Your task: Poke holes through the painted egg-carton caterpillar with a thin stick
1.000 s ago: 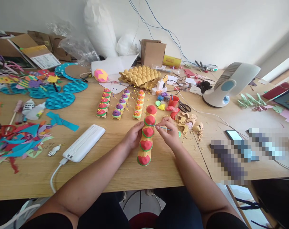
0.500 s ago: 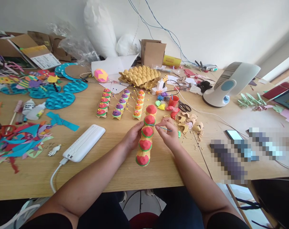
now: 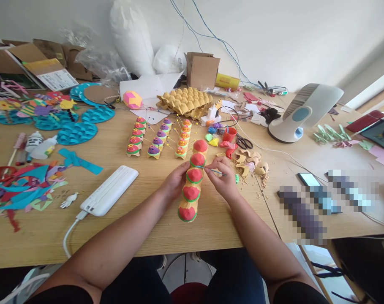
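A strip of egg-carton cups [image 3: 191, 193], with red clay caps edged in green, slants up in front of me. My left hand [image 3: 175, 182] grips its left side near the upper cups. In my right hand [image 3: 224, 180] a thin blue stick-like tool [image 3: 217, 172] is pinched, its tip at the green edge of the second cup from the top. Beyond stand three decorated egg-carton caterpillars: a red one [image 3: 136, 137], a purple one [image 3: 159, 138] and an orange one [image 3: 183, 137], with pins sticking out as feelers.
A white power bank [image 3: 111, 190] with a cable lies left, near paper scraps [image 3: 27, 185]. Torn carton pieces [image 3: 251, 160], black scissors [image 3: 244, 141] and a red cup [image 3: 230, 134] are to the right. Egg trays [image 3: 185, 100] and a white fan [image 3: 302, 112] stand farther back.
The strip's lower end has shifted slightly left and tilted a little more. The tool stays at the second cup's edge. Both hands keep their grip.
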`<state>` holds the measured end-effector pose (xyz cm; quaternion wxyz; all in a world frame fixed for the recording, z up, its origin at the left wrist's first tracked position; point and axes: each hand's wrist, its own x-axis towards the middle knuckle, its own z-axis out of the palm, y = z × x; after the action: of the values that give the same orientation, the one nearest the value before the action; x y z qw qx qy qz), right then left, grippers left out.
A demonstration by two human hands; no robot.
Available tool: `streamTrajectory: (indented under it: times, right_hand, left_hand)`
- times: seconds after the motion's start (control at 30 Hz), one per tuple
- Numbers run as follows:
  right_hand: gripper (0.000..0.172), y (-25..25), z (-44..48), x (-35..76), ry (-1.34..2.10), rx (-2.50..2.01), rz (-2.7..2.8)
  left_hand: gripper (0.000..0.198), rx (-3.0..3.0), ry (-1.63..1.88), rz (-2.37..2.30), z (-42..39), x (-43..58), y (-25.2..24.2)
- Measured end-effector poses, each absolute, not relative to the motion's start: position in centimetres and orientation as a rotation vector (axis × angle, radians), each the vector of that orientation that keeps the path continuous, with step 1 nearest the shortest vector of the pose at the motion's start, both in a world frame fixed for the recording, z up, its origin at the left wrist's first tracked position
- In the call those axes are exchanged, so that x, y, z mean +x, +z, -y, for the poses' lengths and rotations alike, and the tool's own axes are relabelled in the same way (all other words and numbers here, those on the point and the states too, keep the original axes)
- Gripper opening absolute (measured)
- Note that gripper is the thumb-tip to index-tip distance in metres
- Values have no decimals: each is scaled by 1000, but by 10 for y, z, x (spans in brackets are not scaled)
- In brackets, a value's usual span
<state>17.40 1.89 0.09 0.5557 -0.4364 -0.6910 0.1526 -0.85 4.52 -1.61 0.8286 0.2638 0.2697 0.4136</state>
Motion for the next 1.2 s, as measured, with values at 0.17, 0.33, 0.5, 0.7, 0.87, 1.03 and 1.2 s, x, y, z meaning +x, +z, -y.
streamTrajectory:
  times: [0.17, 0.33, 0.5, 0.7, 0.87, 1.03, 1.2]
  right_hand:
    - [14, -1, -19, 176, 593, -1002, 1435]
    - [24, -4, -24, 180, 827, -946, 1029]
    - [30, -4, -29, 181, 1001, -952, 892]
    - [35, -10, -27, 171, 1430, -968, 847]
    - [35, -12, -25, 166, 1571, -859, 782]
    - [34, -11, -25, 165, 1605, -797, 738]
    - [33, -9, -24, 164, 1618, -764, 748]
  left_hand:
    - [18, 528, 883, -603, -44, -9, -15]
    - [15, 503, 872, -592, -43, -9, -13]
    - [18, 536, 879, -549, -42, -7, -13]
    - [24, 585, 901, -511, -43, -4, -16]
    - [32, 644, 902, -505, -42, -3, -18]
    - [37, 709, 955, -535, -41, -2, -18]
    - [34, 727, 992, -591, -42, -1, -17]
